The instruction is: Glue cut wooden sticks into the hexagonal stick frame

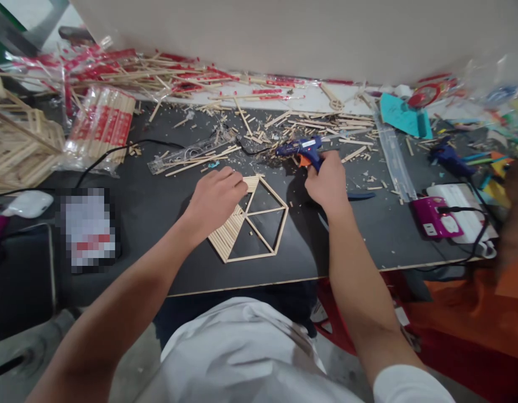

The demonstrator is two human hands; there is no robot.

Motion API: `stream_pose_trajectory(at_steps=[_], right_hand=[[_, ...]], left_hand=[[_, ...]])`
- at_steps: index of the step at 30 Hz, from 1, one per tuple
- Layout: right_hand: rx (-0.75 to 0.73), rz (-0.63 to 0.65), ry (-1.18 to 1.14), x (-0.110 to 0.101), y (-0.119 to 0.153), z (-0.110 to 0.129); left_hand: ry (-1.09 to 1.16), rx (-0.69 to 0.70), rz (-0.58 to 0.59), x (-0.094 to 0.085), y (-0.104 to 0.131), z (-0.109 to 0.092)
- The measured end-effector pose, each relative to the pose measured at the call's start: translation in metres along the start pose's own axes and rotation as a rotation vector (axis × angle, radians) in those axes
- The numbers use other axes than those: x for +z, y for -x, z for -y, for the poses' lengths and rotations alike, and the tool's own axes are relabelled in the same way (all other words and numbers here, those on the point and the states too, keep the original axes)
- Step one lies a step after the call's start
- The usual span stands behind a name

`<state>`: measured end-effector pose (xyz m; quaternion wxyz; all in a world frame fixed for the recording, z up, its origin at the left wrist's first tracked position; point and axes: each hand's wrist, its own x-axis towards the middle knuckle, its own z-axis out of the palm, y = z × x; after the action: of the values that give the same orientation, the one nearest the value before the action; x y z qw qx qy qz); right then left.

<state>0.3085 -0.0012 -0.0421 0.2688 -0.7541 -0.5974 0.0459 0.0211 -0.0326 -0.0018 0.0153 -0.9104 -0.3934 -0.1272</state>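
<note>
On the dark table lies a hexagonal frame of thin wooden sticks (281,232), with spokes meeting at its centre. Its left part is filled by rows of sticks side by side, while the right sections show bare table. My left hand (217,198) rests over the upper left of this frame, fingers curled down and closed; whatever they pinch is hidden. In my right hand (328,179), to the right of the frame, is the handle of a blue hot glue gun (298,147) with an orange trigger. Its nozzle points left.
Stick offcuts (326,123) litter the table's back. Wrapped stick bundles (101,126) and a wooden stick structure (23,140) are at left. A purple power adapter (437,217), a second glue gun (449,157) and another person's arm (514,207) are at right. Black cables cross the table.
</note>
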Motion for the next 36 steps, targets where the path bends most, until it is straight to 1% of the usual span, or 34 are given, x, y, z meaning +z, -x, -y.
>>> stream_pose_trajectory(at_steps=[2,5,7,9,11,13,17,21,29,36], right_hand=[[-0.016,-0.014,-0.031,-0.007,0.001,0.004],[-0.139,0.033,-0.091,-0.019,0.007,0.015],[-0.236,0.113,-0.126,-0.025,0.014,0.025],[-0.305,0.221,-0.148,-0.029,0.021,0.034],[-0.342,0.312,-0.148,-0.029,0.026,0.042],[-0.359,0.356,-0.113,-0.026,0.028,0.046],[-0.385,0.382,-0.014,-0.016,0.026,0.048],[-0.378,0.361,-0.001,-0.010,0.025,0.048],[-0.385,0.379,0.009,-0.006,0.024,0.046],[-0.383,0.405,-0.019,-0.008,0.024,0.047]], left_hand=[[0.114,-0.149,-0.059,0.001,0.002,0.007],[0.285,-0.377,-0.146,0.006,0.005,0.021],[0.319,-0.437,-0.187,0.011,0.007,0.029],[0.317,-0.448,-0.191,0.017,0.008,0.033],[0.313,-0.445,-0.167,0.021,0.008,0.034],[0.311,-0.445,-0.137,0.022,0.007,0.034],[0.307,-0.451,-0.112,0.022,0.006,0.033],[0.307,-0.451,-0.113,0.022,0.006,0.034],[0.318,-0.447,-0.114,0.024,0.007,0.034],[0.321,-0.439,-0.117,0.025,0.007,0.035]])
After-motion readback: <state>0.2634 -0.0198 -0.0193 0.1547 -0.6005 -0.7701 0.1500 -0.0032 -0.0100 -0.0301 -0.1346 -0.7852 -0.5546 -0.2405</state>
